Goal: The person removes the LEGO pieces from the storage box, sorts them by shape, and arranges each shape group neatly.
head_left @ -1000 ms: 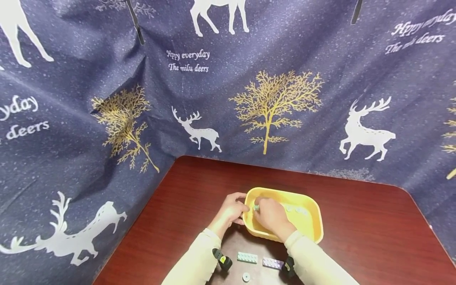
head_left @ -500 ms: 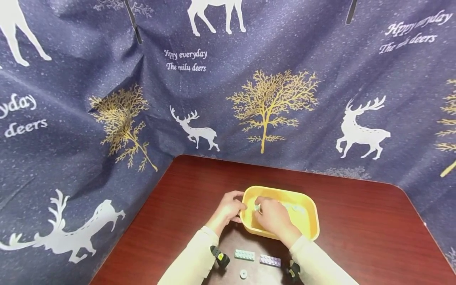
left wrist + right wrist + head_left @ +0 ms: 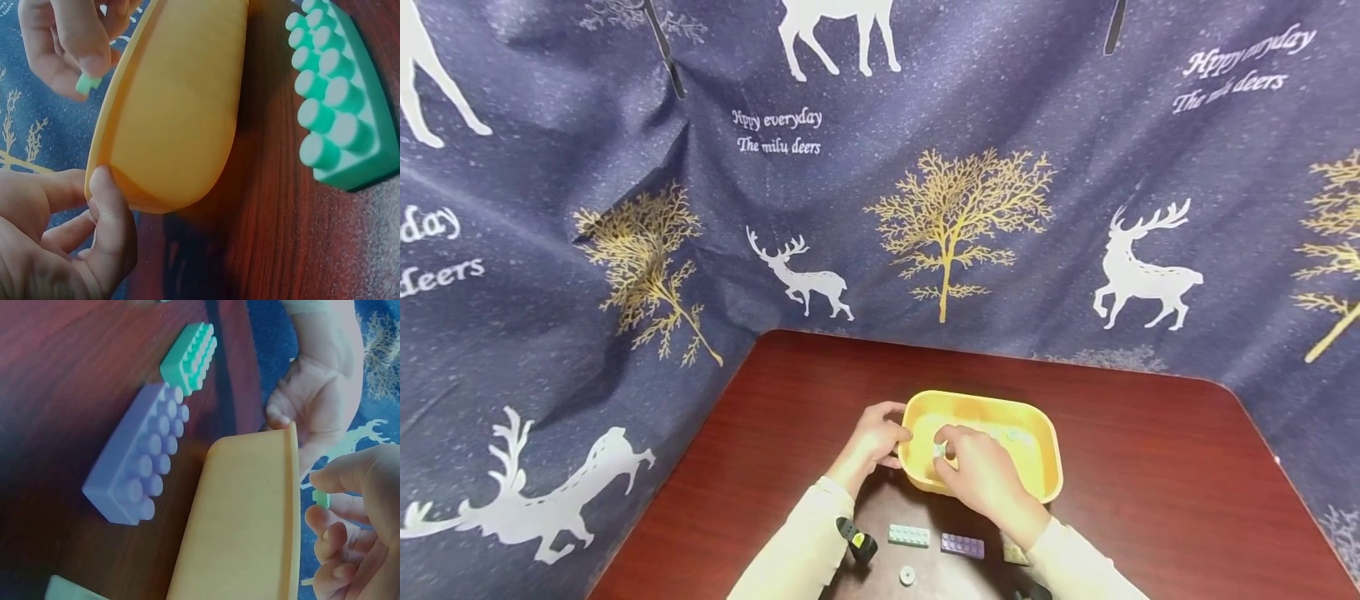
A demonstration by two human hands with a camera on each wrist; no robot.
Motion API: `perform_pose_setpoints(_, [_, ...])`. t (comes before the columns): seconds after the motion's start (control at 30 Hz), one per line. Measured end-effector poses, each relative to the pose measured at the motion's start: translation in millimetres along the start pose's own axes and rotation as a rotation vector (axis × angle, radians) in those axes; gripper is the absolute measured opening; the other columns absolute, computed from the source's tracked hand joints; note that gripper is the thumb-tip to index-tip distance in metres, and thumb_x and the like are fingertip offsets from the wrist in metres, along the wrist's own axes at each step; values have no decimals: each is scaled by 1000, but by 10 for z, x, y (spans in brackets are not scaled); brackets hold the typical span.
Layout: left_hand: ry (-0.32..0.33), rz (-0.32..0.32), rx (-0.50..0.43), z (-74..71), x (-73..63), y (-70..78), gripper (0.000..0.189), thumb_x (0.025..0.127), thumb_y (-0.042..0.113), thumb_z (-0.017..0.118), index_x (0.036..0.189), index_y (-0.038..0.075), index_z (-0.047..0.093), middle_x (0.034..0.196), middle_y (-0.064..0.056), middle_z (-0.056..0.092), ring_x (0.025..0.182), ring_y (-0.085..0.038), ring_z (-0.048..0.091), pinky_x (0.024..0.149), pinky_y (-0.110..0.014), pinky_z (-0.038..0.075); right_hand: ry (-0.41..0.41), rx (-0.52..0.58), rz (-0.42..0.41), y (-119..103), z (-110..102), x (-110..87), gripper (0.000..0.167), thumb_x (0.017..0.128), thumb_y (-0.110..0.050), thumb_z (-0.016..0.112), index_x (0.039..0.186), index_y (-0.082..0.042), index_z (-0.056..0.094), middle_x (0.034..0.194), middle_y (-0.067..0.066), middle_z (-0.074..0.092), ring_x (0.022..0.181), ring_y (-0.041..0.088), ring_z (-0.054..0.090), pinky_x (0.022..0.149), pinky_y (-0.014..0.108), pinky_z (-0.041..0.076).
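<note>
My left hand (image 3: 872,435) pinches the left end of a yellow plastic bin (image 3: 1054,446), thumb over the rim and fingers outside. In the left wrist view the thumb lies on the wall of the bin (image 3: 181,106). My right hand (image 3: 988,471) is over the bin's left part, with a small light green toy block (image 3: 940,450) between thumb and fingers. That green block (image 3: 321,499) is mostly covered by the fingertips in the right wrist view. A few pale pieces (image 3: 1018,437) lie blurred inside the bin.
On the reddish-brown table (image 3: 1150,467), a teal studded block (image 3: 909,536) and a purple one (image 3: 962,546) lie in front of the bin. Nearer are a small round grey piece (image 3: 907,576) and a pale yellowish block (image 3: 1013,552), partly behind the right sleeve. A patterned cloth hangs behind.
The right hand has shifted slightly toward the near side, its fingers now more visible with the green block. The pale yellowish block has come out from behind the right sleeve. The left hand keeps its grip.
</note>
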State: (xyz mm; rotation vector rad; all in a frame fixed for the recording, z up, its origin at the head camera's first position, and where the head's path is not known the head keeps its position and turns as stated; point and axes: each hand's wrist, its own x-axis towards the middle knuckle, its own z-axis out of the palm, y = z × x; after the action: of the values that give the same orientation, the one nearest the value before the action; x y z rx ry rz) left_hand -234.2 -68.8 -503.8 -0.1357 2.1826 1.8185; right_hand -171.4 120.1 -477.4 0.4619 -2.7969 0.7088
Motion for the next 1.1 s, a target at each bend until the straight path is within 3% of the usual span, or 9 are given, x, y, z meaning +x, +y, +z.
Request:
perform_pose_setpoints(0.47, [9, -3, 8, -2, 1, -31, 55, 83, -4, 68, 136, 5, 61, 85, -14, 68, 66, -27, 71, 46, -34, 60, 32, 33, 22, -55, -43, -312, 18, 80, -22, 81, 95, -24, 72, 78, -14, 65, 65, 1, 54, 59, 23, 48])
perform_pose_setpoints(0.73, [9, 2, 11, -13, -9, 31, 53, 83, -3, 69, 134, 7, 62, 89, -17, 70, 67, -29, 72, 47, -35, 61, 72, 72, -1, -148, -60, -454, 19, 77, -19, 82, 93, -23, 72, 76, -14, 66, 69, 9, 64, 60, 24, 50])
perform_pose_setpoints(1.1, [1, 2, -2, -11, 9, 0, 54, 83, -3, 69, 135, 6, 61, 86, -19, 71, 61, -23, 70, 46, -34, 61, 7, 82, -10, -175, -28, -683, 16, 81, -17, 82, 92, -23, 72, 79, -15, 64, 69, 1, 61, 60, 20, 50])
